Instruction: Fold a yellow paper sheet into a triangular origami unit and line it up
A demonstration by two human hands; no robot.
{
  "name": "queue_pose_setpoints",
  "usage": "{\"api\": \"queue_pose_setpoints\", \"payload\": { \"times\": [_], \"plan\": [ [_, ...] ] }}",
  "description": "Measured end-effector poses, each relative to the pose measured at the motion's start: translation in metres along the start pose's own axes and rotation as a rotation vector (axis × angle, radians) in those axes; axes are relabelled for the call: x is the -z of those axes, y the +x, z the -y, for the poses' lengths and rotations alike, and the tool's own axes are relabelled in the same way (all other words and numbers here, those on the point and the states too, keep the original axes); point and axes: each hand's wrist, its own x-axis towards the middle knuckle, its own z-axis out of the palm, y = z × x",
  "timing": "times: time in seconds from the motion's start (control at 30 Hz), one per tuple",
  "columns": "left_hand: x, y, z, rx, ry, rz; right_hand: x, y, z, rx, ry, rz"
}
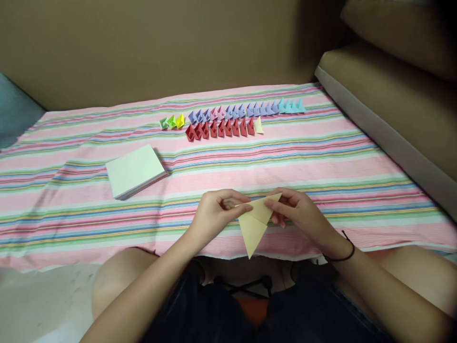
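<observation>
finding 1, position. the yellow paper (254, 226), folded to a triangle with its long point hanging down, is held in the air over the near edge of the striped cloth (321, 162), above the person's lap. it touches no surface.

finding 2, grip. the left hand (217, 212) has its grip closed to a pinch on the upper left edge of the paper, thumb on top. the right hand (300, 214) pinches the upper right corner, fingers curled behind the sheet. both grips are narrow and hold nothing else. a black band (348, 250) sits on the right wrist, apart from the paper.

finding 3, surroundings. a white paper stack (134, 170) lies on the cloth to the left, well apart. two rows of folded pieces (235, 112) stand further back; the red row (221, 128) ends in one pale yellow piece (258, 125).

risks, by judgement:
- with no surface beneath it, any pressing along the centre crease could skew the fold, since the two pinches are the only support.
- uneven pull between the hands could shift the layers and misalign the edges.
- the free lower point could be bent if it drops onto the lap.
- a reach forward over the cloth could drag it and topple the standing rows.
- whether the layers under the right fingers lie flush cannot be told.
</observation>
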Motion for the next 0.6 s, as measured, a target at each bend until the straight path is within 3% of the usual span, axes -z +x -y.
{"api": "queue_pose_setpoints", "payload": {
  "times": [0.2, 0.47, 0.6],
  "plan": [
    [0.005, 0.006, 0.011, -0.032, 0.192, 0.067, 0.012, 0.002, -0.004, -0.04, -0.167, -0.019],
    [0.008, 0.007, 0.014, -0.011, 0.22, 0.103, 0.029, 0.005, -0.006, 0.098, -0.245, -0.164],
    [0.0, 0.005, 0.018, -0.051, 0.227, 0.153, 0.015, 0.004, -0.006, 0.119, -0.279, -0.003]
  ]
}}
